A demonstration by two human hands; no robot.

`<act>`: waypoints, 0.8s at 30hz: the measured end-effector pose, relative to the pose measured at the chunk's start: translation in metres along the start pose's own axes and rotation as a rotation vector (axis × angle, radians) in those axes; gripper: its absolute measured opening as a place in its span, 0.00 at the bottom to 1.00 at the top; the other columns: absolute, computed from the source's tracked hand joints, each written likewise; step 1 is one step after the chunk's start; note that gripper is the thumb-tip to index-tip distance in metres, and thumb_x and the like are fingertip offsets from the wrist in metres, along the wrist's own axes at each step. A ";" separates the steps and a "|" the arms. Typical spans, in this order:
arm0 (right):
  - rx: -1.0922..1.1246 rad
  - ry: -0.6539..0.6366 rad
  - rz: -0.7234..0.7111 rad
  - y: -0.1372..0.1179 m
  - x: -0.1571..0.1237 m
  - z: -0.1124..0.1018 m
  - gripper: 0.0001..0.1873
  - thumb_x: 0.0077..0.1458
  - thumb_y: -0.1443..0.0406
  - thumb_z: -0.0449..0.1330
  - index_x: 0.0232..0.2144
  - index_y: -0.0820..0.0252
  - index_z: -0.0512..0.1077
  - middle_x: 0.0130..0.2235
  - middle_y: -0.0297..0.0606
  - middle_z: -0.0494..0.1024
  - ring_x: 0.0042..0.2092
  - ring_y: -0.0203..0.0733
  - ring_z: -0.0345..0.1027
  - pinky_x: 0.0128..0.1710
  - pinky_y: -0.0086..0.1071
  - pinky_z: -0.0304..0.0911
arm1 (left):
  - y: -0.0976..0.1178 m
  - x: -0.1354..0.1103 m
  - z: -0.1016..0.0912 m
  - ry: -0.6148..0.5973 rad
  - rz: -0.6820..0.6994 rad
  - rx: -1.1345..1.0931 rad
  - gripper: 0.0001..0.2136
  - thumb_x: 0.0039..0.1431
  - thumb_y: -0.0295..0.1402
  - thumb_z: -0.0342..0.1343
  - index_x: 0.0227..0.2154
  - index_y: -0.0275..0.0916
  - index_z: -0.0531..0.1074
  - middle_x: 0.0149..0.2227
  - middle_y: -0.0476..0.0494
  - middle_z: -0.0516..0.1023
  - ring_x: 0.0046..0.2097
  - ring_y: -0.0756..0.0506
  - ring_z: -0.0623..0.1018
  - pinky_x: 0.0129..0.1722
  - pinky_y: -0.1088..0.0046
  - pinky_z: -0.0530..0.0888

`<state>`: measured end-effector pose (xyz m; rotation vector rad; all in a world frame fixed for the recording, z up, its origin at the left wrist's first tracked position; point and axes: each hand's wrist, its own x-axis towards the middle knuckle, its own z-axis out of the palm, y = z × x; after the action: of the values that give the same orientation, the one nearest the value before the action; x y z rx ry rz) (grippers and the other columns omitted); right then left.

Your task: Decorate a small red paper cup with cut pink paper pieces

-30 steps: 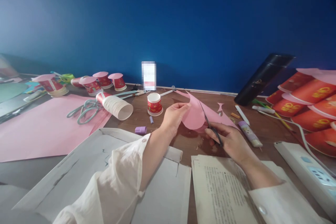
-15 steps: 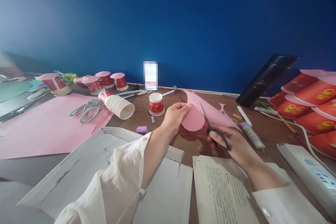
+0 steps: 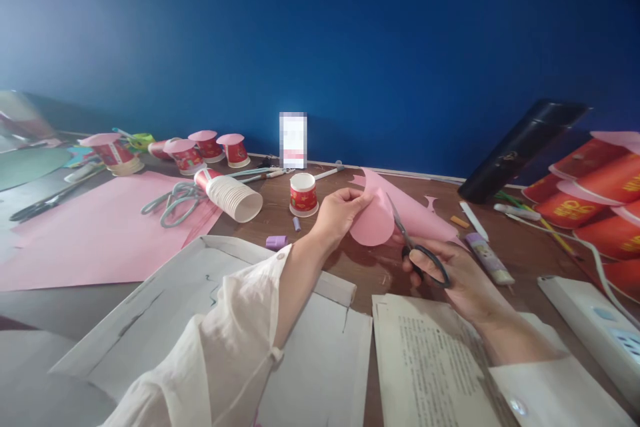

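Between thumb and fingers, my left hand (image 3: 340, 217) pinches the left side of a pink paper sheet (image 3: 410, 203), whose near part has a rounded cut edge. Black-handled scissors (image 3: 423, 257) sit in my right hand (image 3: 460, 273), with thumb and fingers in the loops. Their blades point up and away, against the paper to the right of the rounded part. A red patterned paper cup (image 3: 303, 196) stands to the left of my left hand. Near it lies a purple cap (image 3: 277, 242).
Left are stacked cups (image 3: 235, 199), pink sheets (image 3: 110, 240), grey cord (image 3: 175, 203) and pink-topped cups (image 3: 234, 150). A phone (image 3: 293, 140) leans on the wall. Right are a glue stick (image 3: 490, 259), black flask (image 3: 520, 153), red cups (image 3: 570, 207) and power strip (image 3: 595, 320). Printed pages (image 3: 430, 353) lie in front.
The view has shifted slightly, so most things appear further right. The scissors have moved slightly relative to the paper, and their handle loops look wider apart. Both hands keep their hold.
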<state>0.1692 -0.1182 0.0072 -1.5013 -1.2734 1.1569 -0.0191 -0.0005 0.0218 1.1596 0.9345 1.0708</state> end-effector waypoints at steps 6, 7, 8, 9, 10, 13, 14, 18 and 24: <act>0.033 0.020 0.018 0.002 -0.001 0.000 0.33 0.50 0.46 0.68 0.51 0.61 0.78 0.30 0.37 0.75 0.26 0.36 0.66 0.27 0.32 0.60 | -0.001 0.001 -0.001 -0.020 0.004 0.004 0.18 0.44 0.48 0.70 0.28 0.38 0.77 0.31 0.47 0.79 0.30 0.51 0.71 0.30 0.75 0.66; 0.032 0.021 0.018 0.002 -0.001 0.000 0.33 0.49 0.46 0.68 0.51 0.61 0.78 0.30 0.36 0.75 0.26 0.36 0.66 0.27 0.32 0.60 | -0.001 0.001 -0.001 -0.022 -0.001 -0.001 0.18 0.44 0.48 0.70 0.28 0.38 0.77 0.31 0.47 0.79 0.30 0.51 0.71 0.30 0.75 0.66; 0.032 0.024 0.021 0.002 -0.001 0.000 0.33 0.49 0.46 0.68 0.51 0.61 0.78 0.30 0.36 0.75 0.25 0.35 0.66 0.27 0.32 0.60 | -0.001 0.001 -0.001 -0.024 -0.006 -0.004 0.19 0.44 0.49 0.70 0.28 0.38 0.77 0.31 0.47 0.78 0.30 0.51 0.71 0.30 0.75 0.66; 0.033 0.029 0.026 0.002 -0.001 0.000 0.33 0.49 0.46 0.69 0.51 0.61 0.78 0.29 0.35 0.75 0.25 0.35 0.66 0.27 0.31 0.60 | -0.001 0.001 -0.001 -0.025 -0.009 -0.004 0.19 0.43 0.49 0.70 0.28 0.38 0.77 0.31 0.47 0.78 0.30 0.51 0.71 0.30 0.75 0.66; 0.038 0.033 0.033 0.002 0.000 0.000 0.33 0.48 0.46 0.69 0.50 0.60 0.78 0.29 0.35 0.75 0.25 0.34 0.66 0.26 0.31 0.61 | -0.001 0.001 -0.002 -0.025 -0.010 -0.002 0.19 0.43 0.49 0.71 0.28 0.38 0.77 0.31 0.47 0.78 0.30 0.51 0.71 0.30 0.75 0.66; 0.053 0.037 0.047 0.003 0.001 0.000 0.33 0.48 0.47 0.70 0.51 0.60 0.78 0.29 0.34 0.75 0.25 0.33 0.66 0.26 0.30 0.61 | -0.001 0.001 -0.002 -0.021 -0.009 0.004 0.19 0.43 0.49 0.71 0.28 0.38 0.77 0.30 0.47 0.78 0.29 0.51 0.71 0.30 0.75 0.66; 0.052 0.037 0.046 0.004 0.001 0.000 0.33 0.48 0.47 0.70 0.51 0.59 0.78 0.28 0.34 0.75 0.25 0.33 0.66 0.26 0.30 0.61 | -0.001 0.001 -0.002 -0.022 -0.007 0.004 0.19 0.43 0.49 0.71 0.28 0.38 0.77 0.30 0.47 0.78 0.29 0.51 0.71 0.29 0.75 0.66; 0.037 0.039 0.035 0.005 0.001 -0.001 0.32 0.49 0.47 0.70 0.51 0.59 0.79 0.28 0.34 0.74 0.24 0.33 0.65 0.25 0.29 0.61 | -0.002 0.002 -0.002 -0.029 -0.009 0.005 0.19 0.43 0.49 0.71 0.28 0.37 0.77 0.30 0.46 0.78 0.29 0.51 0.71 0.28 0.75 0.65; 0.018 0.043 0.027 0.000 0.000 0.000 0.31 0.49 0.47 0.69 0.50 0.59 0.80 0.27 0.34 0.73 0.24 0.33 0.64 0.24 0.29 0.61 | 0.001 0.000 -0.001 -0.023 -0.028 0.029 0.18 0.44 0.48 0.70 0.28 0.37 0.77 0.30 0.46 0.78 0.29 0.51 0.71 0.29 0.75 0.66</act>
<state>0.1689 -0.1187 0.0068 -1.5261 -1.2140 1.1450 -0.0206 -0.0001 0.0226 1.1773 0.9485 1.0228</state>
